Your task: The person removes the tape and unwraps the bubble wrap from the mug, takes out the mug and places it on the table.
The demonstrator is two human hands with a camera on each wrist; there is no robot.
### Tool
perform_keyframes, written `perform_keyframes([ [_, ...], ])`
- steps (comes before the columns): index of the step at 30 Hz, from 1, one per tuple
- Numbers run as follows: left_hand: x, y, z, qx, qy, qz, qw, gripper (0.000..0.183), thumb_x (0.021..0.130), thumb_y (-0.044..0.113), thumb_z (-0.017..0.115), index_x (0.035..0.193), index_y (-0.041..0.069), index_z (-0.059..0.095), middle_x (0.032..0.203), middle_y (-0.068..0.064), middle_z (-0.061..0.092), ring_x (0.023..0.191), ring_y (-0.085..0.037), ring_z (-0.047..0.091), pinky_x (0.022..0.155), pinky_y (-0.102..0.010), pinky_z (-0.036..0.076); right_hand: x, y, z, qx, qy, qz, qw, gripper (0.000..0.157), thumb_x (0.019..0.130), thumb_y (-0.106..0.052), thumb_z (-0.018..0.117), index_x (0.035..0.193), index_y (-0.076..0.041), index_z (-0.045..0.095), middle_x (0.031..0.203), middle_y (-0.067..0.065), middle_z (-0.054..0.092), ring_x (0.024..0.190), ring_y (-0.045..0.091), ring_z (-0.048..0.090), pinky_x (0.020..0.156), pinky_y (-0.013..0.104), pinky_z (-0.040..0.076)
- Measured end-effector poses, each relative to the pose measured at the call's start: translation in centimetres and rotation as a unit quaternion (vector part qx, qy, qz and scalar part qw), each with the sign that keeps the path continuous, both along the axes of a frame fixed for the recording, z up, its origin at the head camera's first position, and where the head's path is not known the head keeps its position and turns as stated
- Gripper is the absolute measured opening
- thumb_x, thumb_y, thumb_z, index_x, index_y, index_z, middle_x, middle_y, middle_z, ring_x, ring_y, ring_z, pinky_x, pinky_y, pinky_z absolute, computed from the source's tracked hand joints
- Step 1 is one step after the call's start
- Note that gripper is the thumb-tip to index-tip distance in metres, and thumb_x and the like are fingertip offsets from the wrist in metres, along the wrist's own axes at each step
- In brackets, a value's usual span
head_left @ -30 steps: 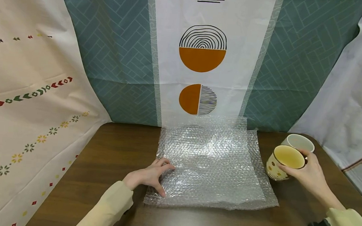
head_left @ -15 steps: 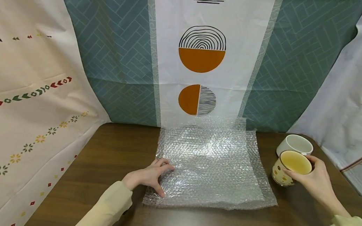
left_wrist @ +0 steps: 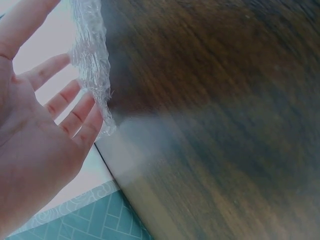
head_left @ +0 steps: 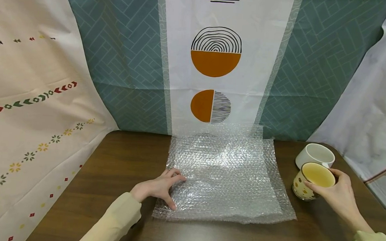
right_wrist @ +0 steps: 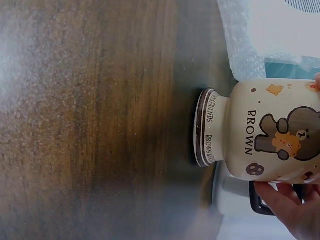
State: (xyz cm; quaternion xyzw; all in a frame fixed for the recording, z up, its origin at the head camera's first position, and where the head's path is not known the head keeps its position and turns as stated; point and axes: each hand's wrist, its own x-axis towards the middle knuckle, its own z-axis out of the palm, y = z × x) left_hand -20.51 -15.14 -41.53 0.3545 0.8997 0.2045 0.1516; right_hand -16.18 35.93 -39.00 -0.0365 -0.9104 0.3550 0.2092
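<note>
A cream mug [head_left: 301, 187] with yellow inside, dark rim and small printed spots is at the right of the table. My right hand [head_left: 340, 193] grips it, thumb on the near side and fingers behind. In the right wrist view the mug [right_wrist: 270, 130] shows a brown bear, the word BROWN, a narrower foot and a dark handle [right_wrist: 260, 200] beside my fingers. Whether its foot touches the table I cannot tell. A sheet of bubble wrap [head_left: 226, 179] lies mid-table. My left hand [head_left: 158, 188] rests on its left edge, fingers spread; the left wrist view shows them nearly straight.
Just behind the cream mug stands a white mug [head_left: 315, 153], near the table's back right corner. The bubble wrap's far edge goes up against the patterned cloth [head_left: 214, 62] at the back. Brown wooden table [head_left: 108, 174] shows left and in front of the wrap.
My right hand has moved the cream mug rightward and slightly nearer, away from the bubble wrap, exposing more of the white mug. The left hand and the wrap stay in place.
</note>
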Motion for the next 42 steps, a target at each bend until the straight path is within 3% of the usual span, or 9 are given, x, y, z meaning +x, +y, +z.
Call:
perform_keyframes([
  [7, 0.0, -0.1, -0.1, 0.001, 0.000, 0.001, 1.0000, 0.090, 0.060, 0.037, 0.084, 0.133, 0.010, 0.040, 0.132, -0.013, 0.026, 0.119, -0.032, 0.024, 0.090, -0.047, 0.035, -0.1, 0.3, -0.4, -0.002, 0.005, 0.000, 1.000, 0.075, 0.069, -0.024, 0.080, 0.117, 0.018, 0.040, 0.107, 0.030, 0.042, 0.089, 0.033, 0.039, 0.062, 0.025, 0.029],
  [13, -0.1, -0.1, -0.1, 0.005, 0.001, 0.000, 1.0000, 0.091, 0.059, 0.037, 0.084, 0.134, 0.009, 0.040, 0.132, -0.014, 0.026, 0.120, -0.033, 0.024, 0.090, -0.048, 0.035, -0.3, 0.4, -0.6, -0.004, 0.012, -0.002, 1.000, 0.073, 0.069, -0.023, 0.079, 0.116, 0.018, 0.041, 0.104, 0.028, 0.044, 0.085, 0.030, 0.040, 0.060, 0.024, 0.031],
  [17, -0.2, 0.0, -0.1, 0.006, 0.003, 0.000, 1.0000, 0.092, 0.058, 0.037, 0.084, 0.134, 0.009, 0.040, 0.132, -0.014, 0.027, 0.119, -0.033, 0.025, 0.089, -0.047, 0.035, -0.3, 0.4, -0.6, -0.004, 0.015, 0.007, 1.000, 0.074, 0.070, -0.023, 0.078, 0.117, 0.019, 0.039, 0.106, 0.032, 0.042, 0.093, 0.039, 0.037, 0.070, 0.039, 0.034],
  [21, -0.3, 0.1, -0.2, 0.010, 0.004, 0.000, 0.9999, 0.092, 0.058, 0.037, 0.084, 0.134, 0.009, 0.040, 0.131, -0.013, 0.028, 0.118, -0.031, 0.026, 0.089, -0.046, 0.036, -0.1, 0.5, -0.5, 0.004, 0.003, 0.015, 1.000, 0.080, 0.072, -0.025, 0.077, 0.122, 0.020, 0.033, 0.112, 0.036, 0.036, 0.102, 0.048, 0.030, 0.075, 0.059, 0.026],
  [26, -0.4, 0.4, 0.0, 0.010, -0.010, 0.007, 0.9999, 0.092, 0.059, 0.036, 0.084, 0.136, 0.011, 0.039, 0.131, -0.009, 0.028, 0.117, -0.028, 0.027, 0.088, -0.044, 0.037, 0.3, 1.0, -0.1, 0.036, -0.004, 0.016, 0.999, 0.083, 0.072, -0.030, 0.077, 0.124, 0.017, 0.033, 0.110, 0.035, 0.037, 0.099, 0.047, 0.033, 0.071, 0.059, 0.028],
  [32, -0.4, 0.6, 0.5, 0.005, -0.028, 0.019, 0.9994, 0.089, 0.060, 0.032, 0.084, 0.134, 0.011, 0.040, 0.127, -0.007, 0.031, 0.115, -0.028, 0.029, 0.085, -0.044, 0.038, 0.4, 1.0, 1.2, 0.076, -0.068, -0.016, 0.995, 0.097, 0.080, -0.047, 0.063, 0.137, 0.013, 0.011, 0.117, 0.034, 0.035, 0.100, 0.048, 0.038, 0.061, 0.061, 0.030],
  [36, -0.3, 0.6, 1.0, 0.006, -0.032, 0.016, 0.9993, 0.085, 0.061, 0.029, 0.084, 0.132, 0.010, 0.042, 0.124, -0.007, 0.032, 0.113, -0.028, 0.030, 0.084, -0.043, 0.039, 0.4, 0.8, 2.2, 0.077, -0.038, -0.031, 0.996, 0.085, 0.084, -0.045, 0.059, 0.138, 0.008, 0.020, 0.114, 0.029, 0.039, 0.093, 0.041, 0.041, 0.058, 0.055, 0.031],
  [42, -0.4, 0.6, 2.6, 0.012, -0.037, 0.023, 0.9990, 0.076, 0.067, 0.022, 0.080, 0.132, 0.010, 0.044, 0.128, -0.009, 0.033, 0.118, -0.030, 0.029, 0.086, -0.043, 0.037, -0.2, -1.0, 4.1, 0.053, 0.044, 0.007, 0.998, 0.067, 0.086, -0.031, 0.061, 0.132, 0.009, 0.033, 0.116, 0.031, 0.039, 0.105, 0.047, 0.032, 0.078, 0.059, 0.025],
])
